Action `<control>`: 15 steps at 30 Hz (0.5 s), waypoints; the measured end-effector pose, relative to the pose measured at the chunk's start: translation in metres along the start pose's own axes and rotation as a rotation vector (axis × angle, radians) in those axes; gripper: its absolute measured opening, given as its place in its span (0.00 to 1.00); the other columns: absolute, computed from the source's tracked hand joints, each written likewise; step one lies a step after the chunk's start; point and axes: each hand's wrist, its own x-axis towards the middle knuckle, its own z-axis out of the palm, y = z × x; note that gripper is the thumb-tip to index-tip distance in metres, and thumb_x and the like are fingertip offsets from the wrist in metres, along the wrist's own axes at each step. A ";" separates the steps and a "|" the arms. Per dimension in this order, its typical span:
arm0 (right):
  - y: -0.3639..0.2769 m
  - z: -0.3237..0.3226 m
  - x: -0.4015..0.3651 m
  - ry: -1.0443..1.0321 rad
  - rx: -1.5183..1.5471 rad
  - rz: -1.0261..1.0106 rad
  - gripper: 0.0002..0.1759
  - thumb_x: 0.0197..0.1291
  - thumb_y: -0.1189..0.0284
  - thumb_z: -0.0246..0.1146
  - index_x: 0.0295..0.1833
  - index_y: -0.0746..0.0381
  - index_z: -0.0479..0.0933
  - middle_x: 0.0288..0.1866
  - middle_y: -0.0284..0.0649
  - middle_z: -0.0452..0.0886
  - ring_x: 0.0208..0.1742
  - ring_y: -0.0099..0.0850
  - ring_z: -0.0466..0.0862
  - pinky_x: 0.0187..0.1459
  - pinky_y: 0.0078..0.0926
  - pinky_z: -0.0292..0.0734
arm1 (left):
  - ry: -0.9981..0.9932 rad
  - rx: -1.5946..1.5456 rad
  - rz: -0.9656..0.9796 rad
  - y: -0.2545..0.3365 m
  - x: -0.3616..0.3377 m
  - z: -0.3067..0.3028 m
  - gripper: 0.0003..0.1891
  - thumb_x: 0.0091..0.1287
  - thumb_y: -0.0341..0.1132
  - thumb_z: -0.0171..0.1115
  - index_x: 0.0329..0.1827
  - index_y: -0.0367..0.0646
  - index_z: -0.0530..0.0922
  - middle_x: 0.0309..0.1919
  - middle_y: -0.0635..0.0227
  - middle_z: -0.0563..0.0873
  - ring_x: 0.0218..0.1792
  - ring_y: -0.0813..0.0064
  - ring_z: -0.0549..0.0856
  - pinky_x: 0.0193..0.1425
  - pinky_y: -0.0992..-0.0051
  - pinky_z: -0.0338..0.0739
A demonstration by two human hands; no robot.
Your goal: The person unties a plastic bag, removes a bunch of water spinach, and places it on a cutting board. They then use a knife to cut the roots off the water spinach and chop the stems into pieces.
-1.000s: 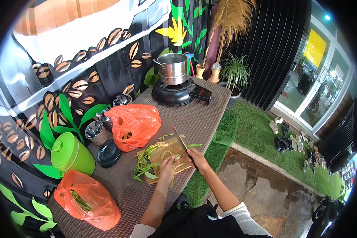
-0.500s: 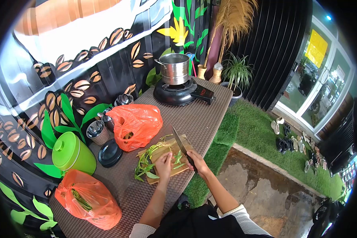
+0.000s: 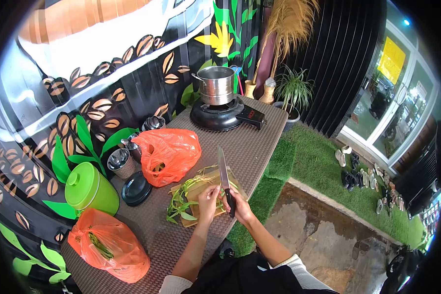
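Knife [image 3: 223,169] swung left toward other hand since earlier, blade now pointing away over cutting board [image 3: 199,190] on brown surface [image 3: 259,142]. Pile of greens [image 3: 177,205] on board's left; left hand [image 3: 208,200] curled onto stems, pinning them; right hand [image 3: 240,207] grip clamped tight round knife handle.

The cutting board [image 3: 197,192] lies at the table [image 3: 252,142]'s right edge, with greens [image 3: 179,206] spread over it and spilling off its left side. The knife [image 3: 224,174] is above the board's right part, in the right hand [image 3: 240,206]. The left hand [image 3: 208,201] rests on the greens just beside it. A plastic bag [image 3: 166,154] lies just behind the board, with cups [image 3: 118,161] and a lidded tub [image 3: 88,188] to its left and a second bag [image 3: 110,245] at the near corner. At the far end a pot [image 3: 216,84] sits on the stove [image 3: 220,115].
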 end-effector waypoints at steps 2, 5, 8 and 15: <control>-0.003 0.007 -0.001 0.094 -0.108 -0.045 0.21 0.74 0.64 0.44 0.67 0.62 0.62 0.25 0.33 0.70 0.22 0.20 0.68 0.24 0.16 0.65 | 0.018 -0.018 -0.004 0.002 -0.001 0.003 0.08 0.69 0.32 0.61 0.41 0.35 0.81 0.29 0.72 0.81 0.27 0.85 0.77 0.32 0.83 0.70; -0.006 0.007 -0.003 0.123 -0.141 -0.022 0.22 0.73 0.66 0.47 0.69 0.61 0.61 0.25 0.32 0.70 0.22 0.19 0.68 0.23 0.16 0.64 | 0.046 -0.047 -0.057 -0.001 -0.003 0.004 0.08 0.68 0.32 0.62 0.42 0.35 0.81 0.29 0.72 0.82 0.28 0.84 0.77 0.32 0.83 0.70; -0.001 0.003 -0.002 0.126 -0.251 -0.049 0.21 0.74 0.65 0.47 0.68 0.60 0.63 0.24 0.31 0.69 0.23 0.19 0.68 0.25 0.17 0.64 | 0.050 -0.065 -0.038 -0.003 -0.003 0.003 0.08 0.68 0.32 0.62 0.43 0.36 0.81 0.31 0.71 0.82 0.28 0.85 0.77 0.31 0.84 0.71; 0.005 0.000 0.003 0.220 -0.567 -0.146 0.20 0.68 0.69 0.58 0.65 0.60 0.73 0.28 0.31 0.76 0.27 0.15 0.68 0.29 0.15 0.65 | 0.113 -0.073 -0.098 -0.009 -0.004 0.001 0.08 0.68 0.31 0.61 0.45 0.35 0.80 0.35 0.70 0.84 0.30 0.85 0.79 0.32 0.84 0.72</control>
